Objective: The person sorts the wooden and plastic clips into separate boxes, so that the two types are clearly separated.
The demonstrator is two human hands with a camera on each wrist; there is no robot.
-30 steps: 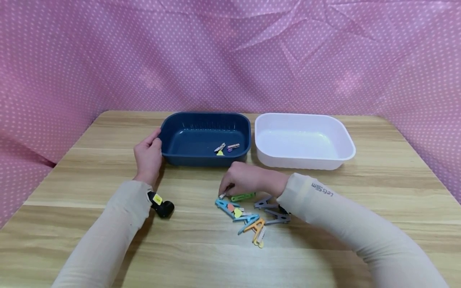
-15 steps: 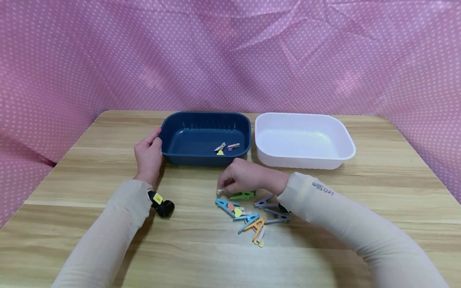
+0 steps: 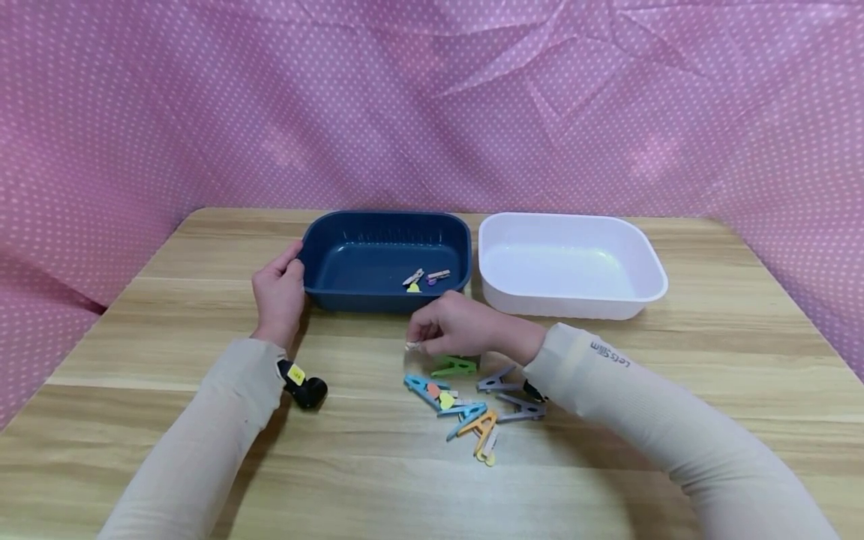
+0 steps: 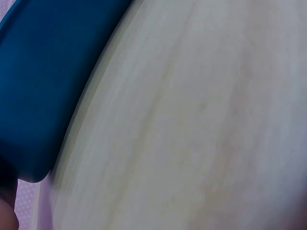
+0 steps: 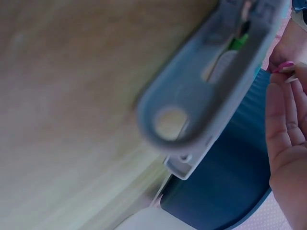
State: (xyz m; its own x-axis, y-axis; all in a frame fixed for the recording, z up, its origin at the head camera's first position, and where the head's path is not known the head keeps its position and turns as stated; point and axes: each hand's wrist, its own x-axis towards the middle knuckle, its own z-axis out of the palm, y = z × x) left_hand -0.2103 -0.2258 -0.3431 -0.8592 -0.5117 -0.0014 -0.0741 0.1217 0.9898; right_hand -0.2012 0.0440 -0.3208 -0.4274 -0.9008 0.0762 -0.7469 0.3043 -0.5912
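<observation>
My left hand (image 3: pixel 278 298) grips the left end of the dark blue basin (image 3: pixel 358 301), its thumb at the rim. Two small wooden clothespins (image 3: pixel 439 275) with heart decorations lie in that basin. My right hand (image 3: pixel 455 326) pinches a small wooden clothespin (image 5: pixel 291 76) with a pink piece on it, just above the table in front of the basin. Below this hand lie a green clothespin (image 3: pixel 455 366), blue clothespins (image 3: pixel 466 412), an orange clothespin (image 3: pixel 481 429) and grey clothespins (image 3: pixel 520 407). Small wooden ones with heart decorations (image 3: pixel 446 400) lie among them.
A white basin (image 3: pixel 567 306) stands to the right of the blue one, close beside it. Both are near the back of the wooden table (image 3: pixel 364 465). A pink dotted cloth (image 3: pixel 432 105) hangs behind and at the sides.
My right hand has lifted the small wooden clothespin off the pile and moved slightly up toward the blue basin. My left hand has stayed at the basin's end.
</observation>
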